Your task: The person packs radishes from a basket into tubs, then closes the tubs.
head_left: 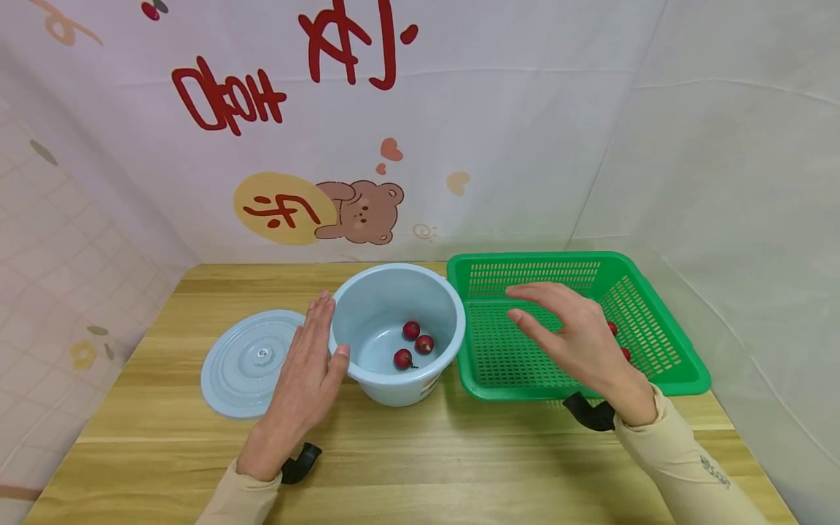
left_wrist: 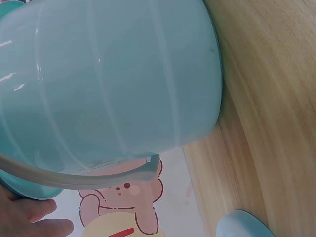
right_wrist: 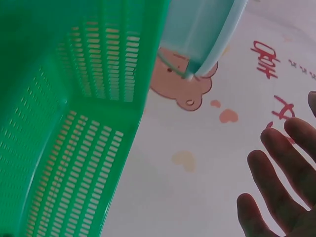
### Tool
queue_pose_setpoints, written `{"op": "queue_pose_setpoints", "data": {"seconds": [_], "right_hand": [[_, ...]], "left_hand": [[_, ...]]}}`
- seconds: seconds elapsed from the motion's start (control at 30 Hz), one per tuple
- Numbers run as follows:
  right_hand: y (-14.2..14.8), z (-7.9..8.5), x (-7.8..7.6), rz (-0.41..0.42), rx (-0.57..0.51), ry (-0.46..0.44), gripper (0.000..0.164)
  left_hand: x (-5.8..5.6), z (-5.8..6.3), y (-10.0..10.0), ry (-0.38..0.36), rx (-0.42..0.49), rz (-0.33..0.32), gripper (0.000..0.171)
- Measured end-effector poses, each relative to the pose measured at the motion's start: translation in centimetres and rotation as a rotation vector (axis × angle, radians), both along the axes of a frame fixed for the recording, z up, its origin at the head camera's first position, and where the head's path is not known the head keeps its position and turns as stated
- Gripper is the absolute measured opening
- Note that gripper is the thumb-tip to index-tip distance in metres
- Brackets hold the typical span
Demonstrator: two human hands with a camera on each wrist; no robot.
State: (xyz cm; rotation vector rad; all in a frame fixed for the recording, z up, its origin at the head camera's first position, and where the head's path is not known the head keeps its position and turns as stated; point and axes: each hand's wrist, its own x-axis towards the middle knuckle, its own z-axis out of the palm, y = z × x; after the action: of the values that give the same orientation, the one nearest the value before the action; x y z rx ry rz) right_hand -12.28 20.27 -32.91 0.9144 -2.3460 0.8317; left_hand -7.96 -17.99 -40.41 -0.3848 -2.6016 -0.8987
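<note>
Hands work at a wooden table [head_left: 420, 467], one on each side of a light blue bucket [head_left: 394, 306]. The left hand [head_left: 305, 372] lies flat against the outer wall of the bucket, on its left side, with straight fingers that point away from the person and the thumb touching the wall near the rim. It presses the bucket and does not curl around it. In the left wrist view the bucket wall [left_wrist: 108, 79] fills most of the picture, and only two fingertips [left_wrist: 34, 217] show at the lower left corner.

Inside the bucket, on its bottom, three small red fruits [head_left: 413, 344] lie close together. Just to the left of the bucket, partly under the left hand, a round light blue lid [head_left: 243, 364] lies flat on the table.

The right hand [head_left: 577, 332] hovers above a green plastic basket [head_left: 656, 321], which stands just beside the bucket on the right and touches it or nearly so. The fingers are spread and relaxed, pointing to the left, and they hold nothing. The right wrist view shows the open fingers [right_wrist: 281, 168] in the air near the slotted green wall [right_wrist: 74, 123]. Two more red fruits [head_left: 617, 339] lie in the basket, mostly hidden behind this hand.

Behind the table hangs a white cloth with a bear picture [head_left: 361, 211] and red writing.
</note>
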Motion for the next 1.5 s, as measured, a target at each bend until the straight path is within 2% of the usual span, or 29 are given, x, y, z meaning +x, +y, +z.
{"op": "queue_pose_setpoints", "data": {"seconds": [0.37, 0.57, 0.87, 1.13, 1.5], "right_hand": [[3.3, 0.5, -1.5, -0.102, 0.081, -0.004, 0.037], [5.1, 0.8, -2.4, -0.153, 0.12, -0.04, 0.035], [7.6, 0.8, -4.8, -0.186, 0.148, -0.157, 0.032], [9.5, 0.4, -6.8, -0.238, 0.202, -0.274, 0.04], [11.4, -0.8, -9.1, -0.247, 0.254, -0.396, 0.051]], "left_hand": [[-0.2, 0.1, 0.1, 0.005, 0.003, -0.004, 0.066], [-0.3, 0.2, 0.1, 0.003, 0.0, -0.003, 0.066], [-0.3, 0.2, 0.0, 0.001, -0.003, -0.004, 0.066], [-0.2, 0.3, 0.0, -0.01, -0.01, -0.005, 0.066], [-0.1, 0.2, 0.0, -0.005, -0.015, -0.004, 0.066]]}}
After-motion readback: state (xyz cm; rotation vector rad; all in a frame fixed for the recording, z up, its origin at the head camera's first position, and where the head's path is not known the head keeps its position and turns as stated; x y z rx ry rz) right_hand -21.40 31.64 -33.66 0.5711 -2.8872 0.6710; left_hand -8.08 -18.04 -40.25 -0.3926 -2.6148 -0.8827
